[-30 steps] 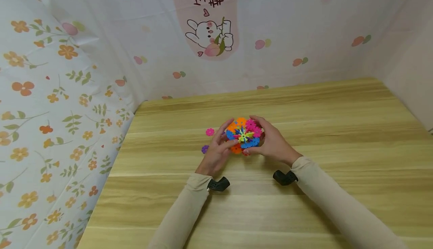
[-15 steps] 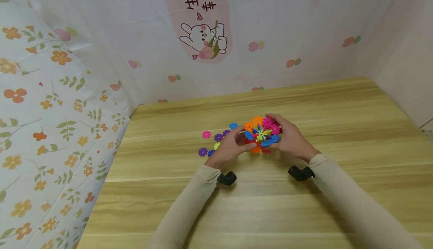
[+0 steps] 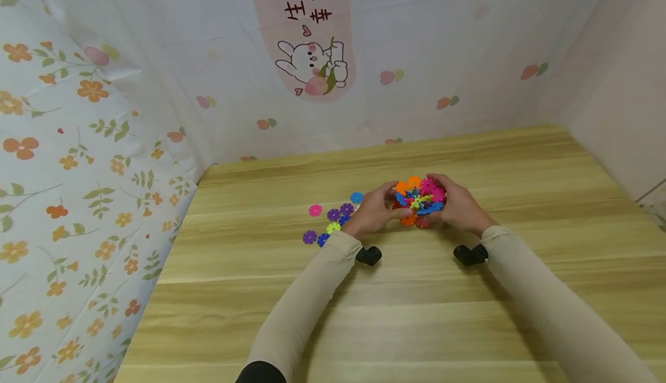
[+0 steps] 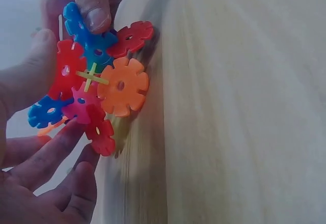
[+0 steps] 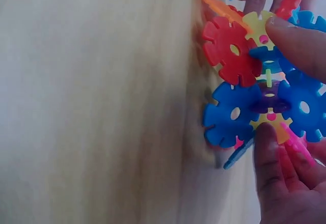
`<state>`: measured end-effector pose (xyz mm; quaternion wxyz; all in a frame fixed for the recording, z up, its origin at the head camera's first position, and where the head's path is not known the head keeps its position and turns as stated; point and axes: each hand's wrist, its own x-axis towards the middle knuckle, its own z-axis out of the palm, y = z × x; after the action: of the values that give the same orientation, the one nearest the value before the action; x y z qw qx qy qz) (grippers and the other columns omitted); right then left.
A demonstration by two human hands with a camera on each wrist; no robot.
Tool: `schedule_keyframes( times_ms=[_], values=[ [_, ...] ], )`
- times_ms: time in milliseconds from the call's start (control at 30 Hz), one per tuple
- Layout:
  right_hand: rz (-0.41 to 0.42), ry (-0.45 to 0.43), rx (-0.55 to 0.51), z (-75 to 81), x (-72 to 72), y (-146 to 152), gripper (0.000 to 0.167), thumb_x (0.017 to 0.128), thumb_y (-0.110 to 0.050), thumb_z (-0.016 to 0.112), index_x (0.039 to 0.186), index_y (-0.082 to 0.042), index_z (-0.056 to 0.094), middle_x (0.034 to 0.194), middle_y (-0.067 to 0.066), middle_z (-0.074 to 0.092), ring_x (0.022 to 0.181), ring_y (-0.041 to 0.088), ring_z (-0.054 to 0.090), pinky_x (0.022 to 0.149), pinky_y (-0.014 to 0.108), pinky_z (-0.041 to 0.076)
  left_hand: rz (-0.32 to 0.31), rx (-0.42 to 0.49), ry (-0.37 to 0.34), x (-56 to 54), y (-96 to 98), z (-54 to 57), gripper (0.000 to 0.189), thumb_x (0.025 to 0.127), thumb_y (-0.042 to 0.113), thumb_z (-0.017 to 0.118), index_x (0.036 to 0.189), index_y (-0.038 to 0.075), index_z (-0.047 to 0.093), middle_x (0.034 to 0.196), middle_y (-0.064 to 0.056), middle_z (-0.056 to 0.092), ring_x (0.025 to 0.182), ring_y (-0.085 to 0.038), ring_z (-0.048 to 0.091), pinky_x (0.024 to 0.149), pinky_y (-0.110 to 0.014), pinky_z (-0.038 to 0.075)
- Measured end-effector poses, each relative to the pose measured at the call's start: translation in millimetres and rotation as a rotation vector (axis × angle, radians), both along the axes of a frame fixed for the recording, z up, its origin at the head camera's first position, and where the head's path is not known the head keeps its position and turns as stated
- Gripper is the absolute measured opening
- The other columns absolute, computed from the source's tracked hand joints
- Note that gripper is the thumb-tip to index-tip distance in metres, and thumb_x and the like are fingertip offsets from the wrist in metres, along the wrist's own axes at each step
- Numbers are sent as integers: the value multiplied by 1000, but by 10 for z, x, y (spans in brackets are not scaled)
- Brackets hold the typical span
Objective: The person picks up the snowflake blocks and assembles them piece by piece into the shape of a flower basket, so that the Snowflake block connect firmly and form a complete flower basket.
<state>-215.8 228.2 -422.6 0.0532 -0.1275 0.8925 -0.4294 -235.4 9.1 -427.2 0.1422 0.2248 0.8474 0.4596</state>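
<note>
A rounded cluster of interlocking plastic snowflake discs (image 3: 418, 202) sits between my hands over the table's middle. It joins orange, pink, blue, red and yellow notched discs. My left hand (image 3: 372, 214) holds its left side, thumb toward me and fingers spread behind. On the other side my right hand (image 3: 460, 205) grips it by the pink and blue discs. In the left wrist view an orange disc (image 4: 133, 91) faces the tabletop side. The right wrist view shows a red disc (image 5: 221, 43) and a blue disc (image 5: 221, 114) low on the cluster, close to the wood.
Loose snowflake discs lie left of my left hand: a pink disc (image 3: 315, 210), a light blue disc (image 3: 356, 198), a yellow-green disc (image 3: 333, 228), and several purple and dark blue ones. The wooden table (image 3: 250, 313) meets a patterned cloth (image 3: 208, 59) at the back and left.
Both hands have carried the disc cluster to the right, away from the loose discs. More loose discs show now that the left hand has moved off them.
</note>
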Motion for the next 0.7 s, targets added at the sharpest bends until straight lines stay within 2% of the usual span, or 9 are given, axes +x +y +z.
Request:
schedule_keyframes(
  times_ms=[100, 200, 300, 400, 467, 533, 633, 700],
  values=[
    [0, -16, 19, 17, -16, -6, 95, 69, -8, 82, 143, 1, 24, 138, 25, 36, 121, 42, 39, 99, 57, 30, 0, -7, -1, 5, -23, 14, 77, 83, 38, 68, 146, 16, 31, 130, -3, 52, 115, -16, 50, 91, -30, 44],
    [19, -7, 48, 45, -21, -18, 99, 68, -11, 83, 144, 1, 22, 139, 26, 34, 122, 43, 37, 100, 58, 27, -3, 21, -6, 41, -129, 29, 75, 84, 34, 68, 146, 16, 30, 131, -3, 51, 119, -18, 48, 93, -32, 43],
    [39, 9, 65, 103, -1, -11, 102, 67, -12, 85, 145, 2, 20, 139, 26, 33, 120, 42, 38, 99, 57, 30, 13, 87, -17, 99, -358, 55, 72, 85, 27, 69, 145, 14, 32, 130, -7, 52, 119, -21, 48, 93, -33, 43],
    [52, 25, 75, 194, 36, 3, 104, 65, -11, 85, 144, 4, 19, 138, 28, 32, 116, 42, 39, 93, 56, 37, 45, 180, -39, 175, -691, 101, 63, 86, 18, 68, 141, 8, 38, 126, -14, 54, 115, -25, 51, 91, -35, 44],
    [56, 44, 96, 269, 55, 1, 105, 64, -11, 86, 143, 5, 20, 137, 29, 31, 114, 43, 38, 89, 57, 40, 98, 217, -46, 239, -936, 119, 54, 87, 14, 66, 136, 6, 44, 121, -17, 56, 109, -26, 54, 87, -36, 47],
    [55, 77, 129, 345, 62, -25, 104, 63, -15, 87, 143, 5, 23, 138, 29, 29, 118, 46, 33, 91, 60, 36, 172, 212, -40, 311, -1171, 116, 43, 89, 12, 64, 129, 3, 52, 114, -17, 59, 101, -26, 57, 82, -36, 48],
    [28, 171, 194, 445, 62, -111, 98, 64, -21, 86, 141, 2, 30, 139, 29, 28, 123, 48, 21, 95, 64, 24, 300, 145, -42, 417, -1468, 40, 28, 90, 12, 62, 115, 1, 61, 101, -12, 63, 88, -21, 58, 69, -30, 49],
    [15, 231, 222, 496, 67, -207, 92, 66, -25, 85, 139, 0, 36, 139, 29, 27, 125, 49, 15, 95, 67, 17, 353, 94, -52, 475, -1611, -35, 21, 89, 11, 61, 108, 0, 65, 93, -8, 63, 80, -18, 57, 63, -26, 47]
  ],
)
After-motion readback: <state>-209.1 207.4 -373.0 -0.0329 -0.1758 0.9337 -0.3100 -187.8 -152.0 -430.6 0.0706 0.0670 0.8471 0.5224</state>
